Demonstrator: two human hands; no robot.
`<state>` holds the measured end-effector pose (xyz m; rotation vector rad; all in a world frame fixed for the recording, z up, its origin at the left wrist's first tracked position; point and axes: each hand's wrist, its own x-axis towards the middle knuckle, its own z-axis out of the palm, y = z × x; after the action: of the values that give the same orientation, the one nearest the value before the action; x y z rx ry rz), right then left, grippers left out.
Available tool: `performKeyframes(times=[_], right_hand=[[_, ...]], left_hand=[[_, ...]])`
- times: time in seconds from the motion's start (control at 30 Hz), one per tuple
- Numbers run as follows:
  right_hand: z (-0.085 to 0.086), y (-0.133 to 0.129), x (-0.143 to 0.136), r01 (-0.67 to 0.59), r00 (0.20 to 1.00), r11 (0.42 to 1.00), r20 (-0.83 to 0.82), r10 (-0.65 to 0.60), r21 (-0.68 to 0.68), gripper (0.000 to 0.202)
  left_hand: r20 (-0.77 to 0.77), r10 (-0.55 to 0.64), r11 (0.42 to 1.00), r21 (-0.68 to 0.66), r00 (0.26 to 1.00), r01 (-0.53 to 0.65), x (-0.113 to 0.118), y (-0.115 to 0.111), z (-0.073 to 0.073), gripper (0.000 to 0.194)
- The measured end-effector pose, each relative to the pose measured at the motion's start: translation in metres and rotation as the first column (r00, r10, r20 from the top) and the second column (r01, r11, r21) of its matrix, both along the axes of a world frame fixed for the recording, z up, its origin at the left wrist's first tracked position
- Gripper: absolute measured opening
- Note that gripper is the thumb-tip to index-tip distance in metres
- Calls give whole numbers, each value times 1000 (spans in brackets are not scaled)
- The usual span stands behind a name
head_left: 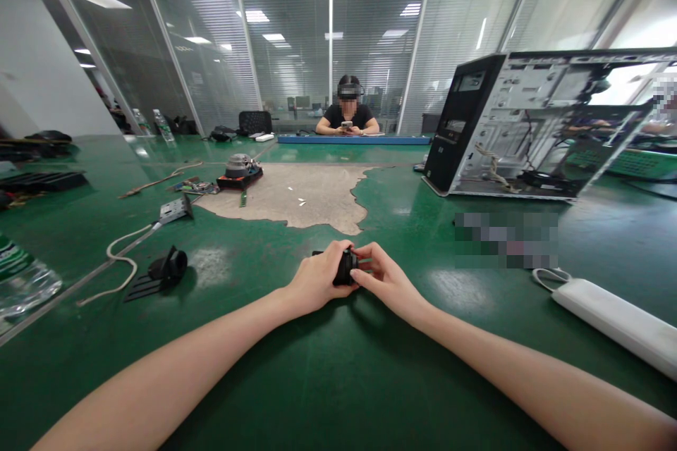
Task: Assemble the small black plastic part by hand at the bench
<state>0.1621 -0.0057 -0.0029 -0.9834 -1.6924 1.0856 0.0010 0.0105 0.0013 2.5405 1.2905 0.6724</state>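
Observation:
A small black device with a round, ridged end [345, 269] is between my hands, just above or on the green table [296, 380]; its exact kind I cannot make out. My left hand [317, 273] wraps over its body from the left. From the right, the bent fingers and thumb of my right hand [385, 276] close on the round end. Much of the device is covered by my fingers. Off to the left lies another black part [170, 265] with a round piece and flat slats.
An opened computer case [476, 127] stands at the back right, a white power strip [608, 317] at the right. Left are a plastic bottle [26, 282], a beige cord [124, 254], a metal bracket [175, 208] and a heatsink fan [240, 170]. Opposite sits a person [338, 115] holding a phone.

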Motion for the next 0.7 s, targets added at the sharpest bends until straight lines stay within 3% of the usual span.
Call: performKeyframes(times=[0.17, 0.37, 0.47, 0.7], right_hand=[[-2, 0, 0, 47, 999, 989, -13, -46, 141, 10], [-2, 4, -1, 43, 999, 999, -12, -44, -23, 24], [0, 3, -1, 4, 1000, 998, 12, -3, -61, 22], [2, -4, 0, 54, 998, 980, 33, -62, 193, 13]], left_hand=[[6, -1, 1000, 10, 1000, 1, 0, 1, -1, 58], [0, 0, 1000, 12, 1000, 0, 0, 1, -1, 58], [-1, -8, 1000, 12, 1000, 8, 0, 0, 0, 57], [13, -5, 1000, -1, 1000, 5, 0, 1, -1, 60]])
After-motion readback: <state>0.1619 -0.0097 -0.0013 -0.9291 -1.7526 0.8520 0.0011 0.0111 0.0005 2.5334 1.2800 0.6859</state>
